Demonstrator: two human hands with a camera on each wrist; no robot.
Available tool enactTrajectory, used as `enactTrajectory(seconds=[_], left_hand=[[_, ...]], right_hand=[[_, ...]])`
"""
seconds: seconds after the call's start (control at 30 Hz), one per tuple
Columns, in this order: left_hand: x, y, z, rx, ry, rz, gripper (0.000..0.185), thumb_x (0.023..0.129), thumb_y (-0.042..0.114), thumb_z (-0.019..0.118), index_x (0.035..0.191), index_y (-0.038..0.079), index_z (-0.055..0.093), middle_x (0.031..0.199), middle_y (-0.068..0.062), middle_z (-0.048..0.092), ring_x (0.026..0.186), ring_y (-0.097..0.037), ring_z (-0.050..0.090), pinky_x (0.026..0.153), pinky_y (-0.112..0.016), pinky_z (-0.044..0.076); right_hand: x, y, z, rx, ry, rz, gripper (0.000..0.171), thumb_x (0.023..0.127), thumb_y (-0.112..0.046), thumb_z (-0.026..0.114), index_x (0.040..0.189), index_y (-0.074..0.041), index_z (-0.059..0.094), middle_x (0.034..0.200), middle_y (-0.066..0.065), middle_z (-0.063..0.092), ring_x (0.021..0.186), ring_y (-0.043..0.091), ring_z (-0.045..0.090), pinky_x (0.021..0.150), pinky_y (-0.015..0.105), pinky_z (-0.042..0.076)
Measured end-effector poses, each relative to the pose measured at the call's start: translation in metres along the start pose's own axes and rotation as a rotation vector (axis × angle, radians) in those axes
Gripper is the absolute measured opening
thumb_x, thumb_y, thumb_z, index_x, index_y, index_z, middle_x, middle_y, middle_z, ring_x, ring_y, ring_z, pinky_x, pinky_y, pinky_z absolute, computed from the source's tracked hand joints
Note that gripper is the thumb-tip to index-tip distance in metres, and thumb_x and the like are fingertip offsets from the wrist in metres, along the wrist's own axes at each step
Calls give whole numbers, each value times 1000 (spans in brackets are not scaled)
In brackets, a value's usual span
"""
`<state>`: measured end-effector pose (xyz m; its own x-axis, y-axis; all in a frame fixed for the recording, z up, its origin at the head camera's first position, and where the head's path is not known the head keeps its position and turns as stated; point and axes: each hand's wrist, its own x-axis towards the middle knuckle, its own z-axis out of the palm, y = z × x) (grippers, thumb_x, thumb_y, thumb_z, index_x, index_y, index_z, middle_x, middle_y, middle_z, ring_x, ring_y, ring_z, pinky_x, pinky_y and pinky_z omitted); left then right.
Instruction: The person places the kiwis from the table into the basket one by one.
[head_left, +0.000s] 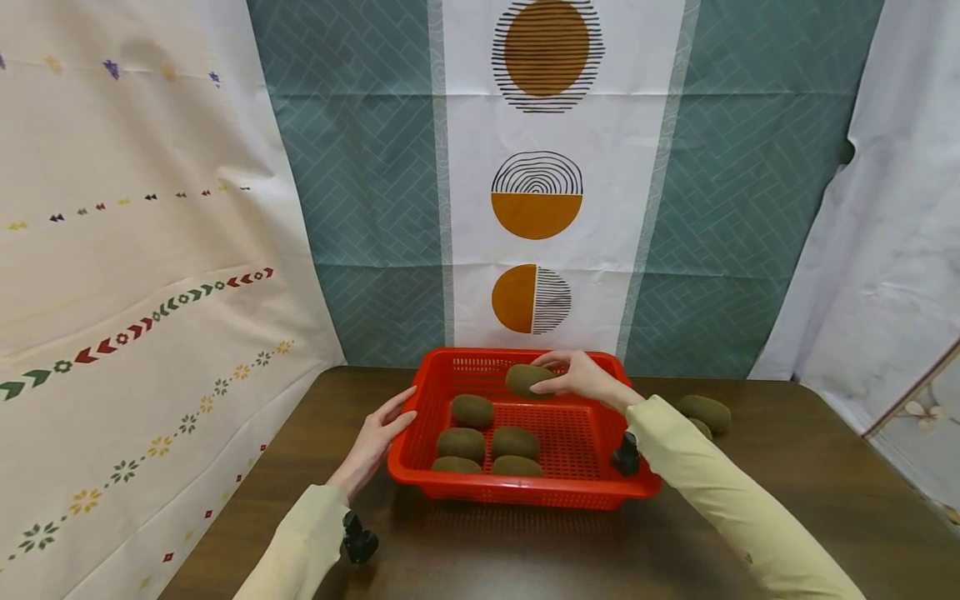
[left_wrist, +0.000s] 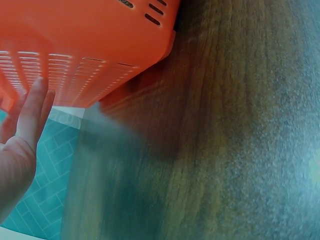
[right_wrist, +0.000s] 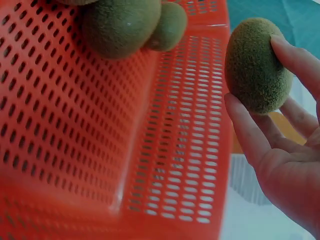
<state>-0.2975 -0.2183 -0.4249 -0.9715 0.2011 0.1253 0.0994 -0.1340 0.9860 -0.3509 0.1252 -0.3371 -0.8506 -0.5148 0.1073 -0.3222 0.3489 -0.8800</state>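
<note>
Between the thumb and fingers of my right hand [head_left: 587,379] is a brown fuzzy kiwi [right_wrist: 257,65], held over the back part of a red plastic basket [head_left: 525,495]. Several other kiwis [head_left: 472,411] lie in the basket's left half, in two rough columns. My left hand [head_left: 377,435] is at the basket's left side, fingertips right at the rim. In the left wrist view its fingers [left_wrist: 31,112] are fairly straight against the slotted basket wall [left_wrist: 75,65].
On the brown wooden table [head_left: 480,558], more kiwis [head_left: 705,413] lie to the right of the basket, partly hidden by my right sleeve [head_left: 720,492]. A patterned cloth [head_left: 375,208] hangs behind the table, and a cream cloth [head_left: 150,250] hangs on the left.
</note>
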Motion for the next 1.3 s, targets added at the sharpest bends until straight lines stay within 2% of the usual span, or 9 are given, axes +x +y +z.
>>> enactTrajectory(seconds=[0.1,0.2,0.47,0.57,0.73,0.9,1.1,1.3], left_hand=[[-4,9,4,-4,-13,-22,52,92,9,52,140,5,31,134,-24,37,112,-43,43,82,-45,44],[-4,10,4,-6,-15,-27,52,93,9,52,140,5,31,134,-23,37,112,-42,43,82,-45,44],[-6,12,4,8,-15,-23,53,93,10,51,140,5,30,134,-23,37,112,-43,43,82,-44,45],[-5,12,4,9,-11,-19,53,92,10,52,140,4,30,134,-23,37,111,-42,45,82,-43,45],[-1,3,1,5,5,-20,53,91,13,54,140,8,34,132,-22,40,108,-38,49,80,-43,46],[4,-8,-2,7,24,-20,51,91,15,55,139,13,37,132,-20,41,108,-37,49,80,-43,46],[4,-10,-3,12,37,-3,48,91,15,55,137,15,40,129,-17,45,106,-36,51,79,-43,47],[4,-12,-4,28,35,11,49,91,16,56,137,14,41,128,-18,46,104,-34,54,78,-42,47]], right_hand=[[13,18,8,10,7,32,43,76,-13,74,114,2,59,112,15,55,91,26,56,74,39,50],[26,38,14,13,19,60,43,75,-17,75,112,-2,61,110,11,56,88,22,57,73,40,50],[38,57,27,-5,-20,81,40,76,-11,73,111,3,59,104,13,60,82,21,58,72,46,49],[40,65,31,-33,-33,82,40,76,-11,74,110,4,60,101,12,61,78,20,58,68,45,50],[41,75,36,-75,-33,103,40,74,-11,76,108,4,61,99,12,62,73,18,58,63,40,52],[41,77,39,-84,-23,139,41,74,-10,75,109,4,60,99,13,61,76,19,58,64,37,52],[41,80,44,-32,-47,162,41,75,-8,74,110,6,59,100,14,60,82,21,59,66,37,52],[42,85,44,16,-72,166,41,76,-8,73,112,6,57,100,14,60,79,21,60,66,39,52]])
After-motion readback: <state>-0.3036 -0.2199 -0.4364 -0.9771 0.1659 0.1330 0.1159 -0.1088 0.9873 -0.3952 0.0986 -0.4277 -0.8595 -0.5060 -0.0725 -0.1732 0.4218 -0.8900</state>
